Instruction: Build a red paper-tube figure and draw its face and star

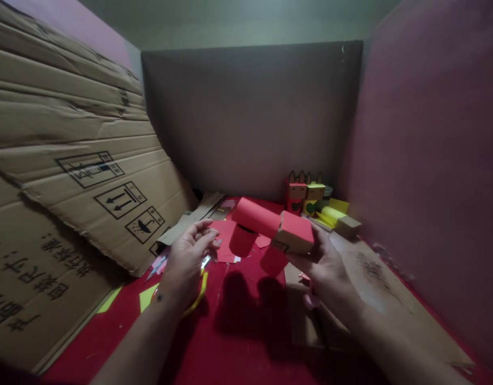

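A craft model [297,231] of red paper and brown cardboard hangs above the table: a box-shaped block at one end, with red paper tubes [257,213] joined to it. My right hand [322,264] grips the block end, thumb below and fingers behind, partly hidden. To the left of the tubes is my left hand [194,243], its fingers loosely curled and apart, and nothing visible is held in it. Beneath that hand, yellow-handled scissors [202,294] lie on the red tabletop, partly covered by the wrist. Red paper sheets [222,240] lie behind the tubes.
Two finished-looking eared figures, one red [297,195] and one yellow [315,198], stand at the back right beside a yellow paper-and-cardboard piece [338,218]. A flat cardboard sheet [399,310] covers the right side. A large cardboard panel [78,133] leans on the left.
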Demonstrator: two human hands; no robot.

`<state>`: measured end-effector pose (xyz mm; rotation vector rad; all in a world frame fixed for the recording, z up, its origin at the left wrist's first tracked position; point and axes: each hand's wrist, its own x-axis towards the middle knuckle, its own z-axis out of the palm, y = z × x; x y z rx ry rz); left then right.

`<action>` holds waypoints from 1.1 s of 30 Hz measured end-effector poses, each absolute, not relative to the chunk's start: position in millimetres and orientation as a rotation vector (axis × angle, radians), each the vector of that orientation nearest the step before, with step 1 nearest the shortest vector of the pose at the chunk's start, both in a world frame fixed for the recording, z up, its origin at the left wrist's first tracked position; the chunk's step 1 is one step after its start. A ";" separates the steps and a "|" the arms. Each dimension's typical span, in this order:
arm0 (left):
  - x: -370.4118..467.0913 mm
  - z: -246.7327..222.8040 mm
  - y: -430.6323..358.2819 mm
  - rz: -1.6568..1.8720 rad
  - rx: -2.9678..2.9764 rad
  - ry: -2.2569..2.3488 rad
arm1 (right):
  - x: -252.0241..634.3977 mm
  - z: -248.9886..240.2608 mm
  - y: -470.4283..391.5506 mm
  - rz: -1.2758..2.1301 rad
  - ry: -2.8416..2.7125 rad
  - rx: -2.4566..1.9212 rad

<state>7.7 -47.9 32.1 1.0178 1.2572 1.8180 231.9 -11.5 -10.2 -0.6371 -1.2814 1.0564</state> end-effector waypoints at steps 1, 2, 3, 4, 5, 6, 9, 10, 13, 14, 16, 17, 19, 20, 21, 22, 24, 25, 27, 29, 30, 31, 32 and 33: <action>5.8 30.3 -46.5 1.782 1.058 1.278 | 226.8 -12.2 -14.2 0.998 -1.318 -0.651; 4.7 28.3 -45.0 1.739 1.101 1.292 | 221.5 -14.5 -16.3 0.941 -1.361 -0.658; 4.2 26.3 -43.1 1.700 1.136 1.298 | 216.5 -17.2 -17.7 0.879 -1.400 -0.663; 3.9 24.4 -41.0 1.664 1.162 1.298 | 211.9 -20.1 -18.5 0.828 -1.437 -0.679; 3.3 22.6 -38.3 1.635 1.182 1.295 | 208.1 -23.2 -18.8 0.784 -1.476 -0.711; 2.3 20.9 -35.2 1.613 1.196 1.294 | 205.3 -26.1 -18.8 0.743 -1.515 -0.751; -2.7 15.7 -24.0 1.563 1.231 1.309 | 203.0 -32.2 -19.7 0.670 -1.639 -0.863; -4.5 14.0 -20.2 1.543 1.247 1.312 | 203.9 -32.7 -20.9 0.663 -1.680 -0.879; -7.6 10.0 -11.2 1.489 1.291 1.306 | 208.5 -29.5 -26.1 0.661 -1.772 -0.878; -7.7 9.3 -8.9 1.475 1.302 1.299 | 210.0 -27.5 -27.6 0.661 -1.790 -0.864; -6.7 8.6 -4.7 1.451 1.315 1.282 | 212.6 -23.7 -28.9 0.672 -1.812 -0.836; -5.8 8.5 -2.3 1.438 1.318 1.271 | 213.6 -22.2 -28.7 0.685 -1.821 -0.834; -3.6 8.7 3.2 1.412 1.326 1.244 | 215.3 -20.6 -27.1 0.716 -1.829 -0.856; -2.5 8.9 6.3 1.400 1.332 1.229 | 215.9 -20.5 -26.1 0.729 -1.829 -0.872; -1.2 9.1 9.4 1.390 1.340 1.216 | 216.3 -20.6 -25.0 0.740 -1.826 -0.882; 0.1 9.3 12.2 1.383 1.348 1.204 | 216.5 -20.9 -24.2 0.751 -1.820 -0.885; 3.0 9.9 16.7 1.379 1.360 1.185 | 216.0 -21.6 -23.0 0.781 -1.803 -0.874; 4.5 10.2 18.3 1.380 1.363 1.180 | 215.5 -21.8 -22.8 0.804 -1.798 -0.868; 7.2 10.1 20.4 1.377 1.366 1.177 | 214.0 -21.9 -22.7 0.865 -1.797 -0.857; 8.9 9.0 21.9 1.360 1.366 1.187 | 213.0 -21.7 -22.5 0.907 -1.802 -0.849; 9.3 8.0 22.6 1.349 1.364 1.197 | 212.8 -21.6 -22.3 0.910 -1.807 -0.854; 9.3 6.6 23.4 1.338 1.360 1.208 | 212.8 -21.3 -22.0 0.901 -1.809 -0.863; 9.1 5.2 24.1 1.325 1.355 1.221 | 212.9 -21.1 -21.7 0.888 -1.812 -0.873; 8.7 3.6 24.6 1.311 1.349 1.235 | 213.2 -20.8 -21.4 0.878 -1.818 -0.882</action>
